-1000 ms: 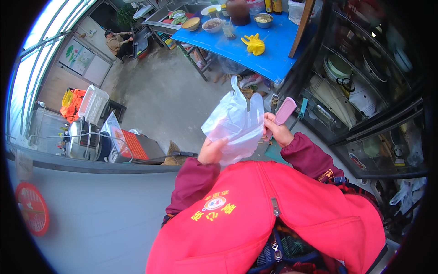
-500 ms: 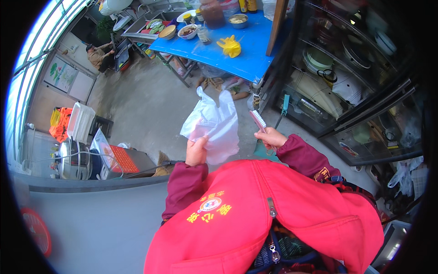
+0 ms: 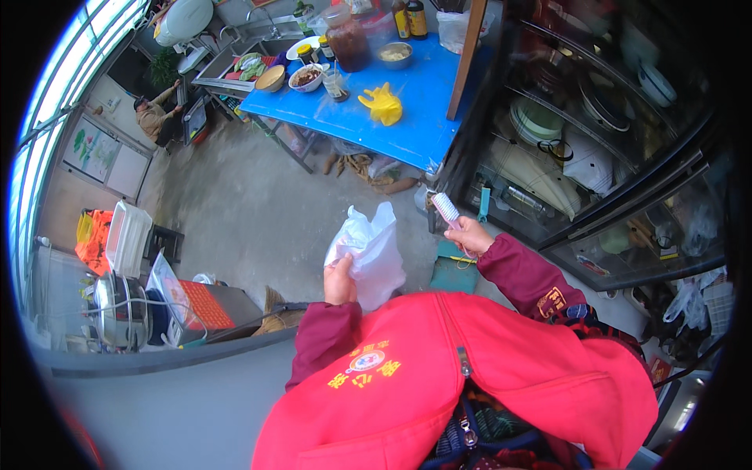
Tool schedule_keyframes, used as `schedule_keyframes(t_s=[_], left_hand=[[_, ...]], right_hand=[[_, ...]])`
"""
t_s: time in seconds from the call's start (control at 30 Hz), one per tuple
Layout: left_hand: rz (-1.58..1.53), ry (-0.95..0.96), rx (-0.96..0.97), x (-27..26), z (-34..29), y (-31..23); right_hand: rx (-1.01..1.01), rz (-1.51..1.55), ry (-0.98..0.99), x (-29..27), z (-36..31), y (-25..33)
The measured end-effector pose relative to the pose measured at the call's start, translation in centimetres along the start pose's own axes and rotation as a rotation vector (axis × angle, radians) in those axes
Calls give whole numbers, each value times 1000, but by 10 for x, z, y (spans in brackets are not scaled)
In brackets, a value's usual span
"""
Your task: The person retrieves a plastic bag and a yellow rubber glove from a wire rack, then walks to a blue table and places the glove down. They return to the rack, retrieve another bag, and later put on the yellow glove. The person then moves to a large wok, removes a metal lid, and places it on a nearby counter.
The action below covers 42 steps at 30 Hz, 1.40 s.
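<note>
My left hand [image 3: 340, 280] is closed on a thin white plastic bag [image 3: 374, 254], which hangs loosely in front of my red vest. In my right hand [image 3: 470, 235] is a scrub brush [image 3: 446, 210] with white bristles and a pinkish handle, pointing up and away from me. A thin cord loop dangles below that hand. Both hands are above the floor, well apart from each other. Just beyond the brush is the near corner of a blue table [image 3: 313, 110]. A teal dustpan [image 3: 454, 270] lies on the floor below my right hand.
On the table are a yellow rubber glove [image 3: 382, 104], bowls, jars and bottles. A dark glass-fronted cabinet [image 3: 548, 168] stands at the right. At the left are a steel cooker [image 3: 121, 312] and white bins [image 3: 129, 239]. A person [image 3: 157, 121] sits at the far left.
My view has shifted, so the table and bins sit differently in the picture. The bag has bunched up somewhat and hangs lower. Both hands keep hold of what they had.
</note>
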<state>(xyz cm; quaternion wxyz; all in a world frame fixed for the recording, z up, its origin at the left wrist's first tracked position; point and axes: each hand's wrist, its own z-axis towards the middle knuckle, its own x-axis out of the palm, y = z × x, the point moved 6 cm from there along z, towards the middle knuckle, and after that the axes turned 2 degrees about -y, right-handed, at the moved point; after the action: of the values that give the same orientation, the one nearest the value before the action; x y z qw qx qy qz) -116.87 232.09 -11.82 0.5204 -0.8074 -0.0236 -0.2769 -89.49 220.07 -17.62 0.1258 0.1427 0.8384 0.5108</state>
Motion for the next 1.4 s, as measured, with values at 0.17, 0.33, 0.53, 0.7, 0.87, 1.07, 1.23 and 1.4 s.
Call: schedule_keyframes(t_s=[0.17, 0.33, 0.53, 0.7, 0.87, 1.07, 1.23, 1.4], left_hand=[[-113, 54, -8, -14, 54, -11], [-97, 40, -66, -42, 112, -38], [-147, 61, -142, -68, 166, -57], [-119, 70, -183, -71, 194, -69], [-73, 165, -186, -42, 230, -94], [-116, 349, -130, 48, 296, -123], [-131, 585, -151, 149, 338, -134], [-173, 743, -97, 231, 374, -129]], right_hand=[[-15, 26, -110, 0, 67, 31], [-75, -131, -204, 12, 151, 74], [-328, -443, -624, 8, 244, 153], [-161, -572, -696, 6, 308, 175], [42, -519, -570, 0, 325, 160], [-151, -38, -724, -13, 241, 139], [-222, 316, -752, -15, 136, 113], [-166, 489, -865, -3, 52, 86]])
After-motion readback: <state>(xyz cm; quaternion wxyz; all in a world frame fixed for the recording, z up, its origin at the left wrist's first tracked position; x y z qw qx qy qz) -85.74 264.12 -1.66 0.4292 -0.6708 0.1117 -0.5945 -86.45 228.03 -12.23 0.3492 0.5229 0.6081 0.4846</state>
